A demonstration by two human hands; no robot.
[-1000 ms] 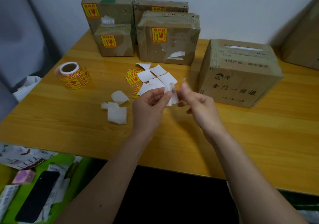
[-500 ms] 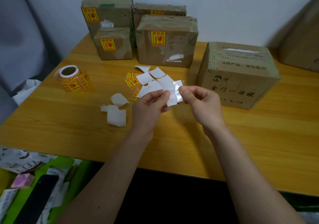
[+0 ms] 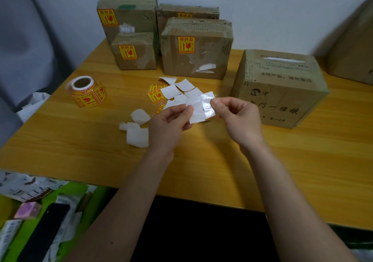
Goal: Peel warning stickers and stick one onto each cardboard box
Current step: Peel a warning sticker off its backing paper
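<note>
My left hand [image 3: 171,120] pinches a white backing paper [image 3: 194,110] at its left edge. My right hand [image 3: 238,116] pinches a sticker [image 3: 207,105] by its top right corner, its pale back towards me, partly parted from the backing. Both hands hover above the wooden table [image 3: 282,160]. A large cardboard box [image 3: 280,88] without a visible sticker stands just right of my right hand. Several boxes at the back carry yellow-red stickers, among them a wide box [image 3: 197,49], a small box [image 3: 134,51] and a tall box [image 3: 129,17]. Loose stickers [image 3: 154,95] and white backing scraps [image 3: 182,88] lie behind my hands.
A sticker roll [image 3: 86,92] stands at the left of the table. Crumpled backing papers [image 3: 138,134] lie left of my left hand. Another cardboard box [image 3: 353,45] is at the far right. Below the table's front edge lie a dark phone [image 3: 44,235] and papers on green.
The hands have drawn slightly apart, and the sticker now shows more of its back as it parts from the backing paper. Both hands stay above the same spot.
</note>
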